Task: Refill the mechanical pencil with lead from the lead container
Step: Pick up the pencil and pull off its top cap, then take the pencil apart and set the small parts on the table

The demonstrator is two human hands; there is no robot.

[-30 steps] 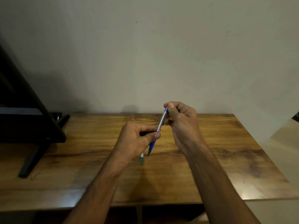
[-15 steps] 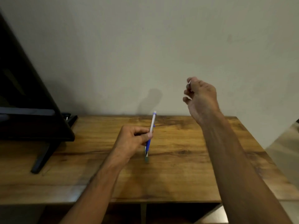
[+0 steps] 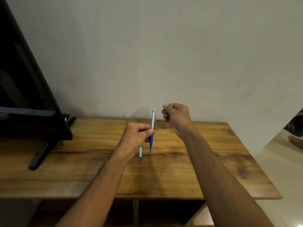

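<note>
My left hand [image 3: 137,136] grips the mechanical pencil [image 3: 152,128] upright above the table [image 3: 213,161]; my right hand [image 3: 176,118], back beside it, pinches its removed cap [image 3: 163,108]. Lead container [image 3: 140,153] lies beneath, unopened.

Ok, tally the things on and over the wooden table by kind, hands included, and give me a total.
Hands: 2, left hand and right hand
Blue and silver mechanical pencil: 1
Small silver cap: 1
Slim green-and-white lead container: 1
Black flat screen on a stand: 1
Total: 6
</note>
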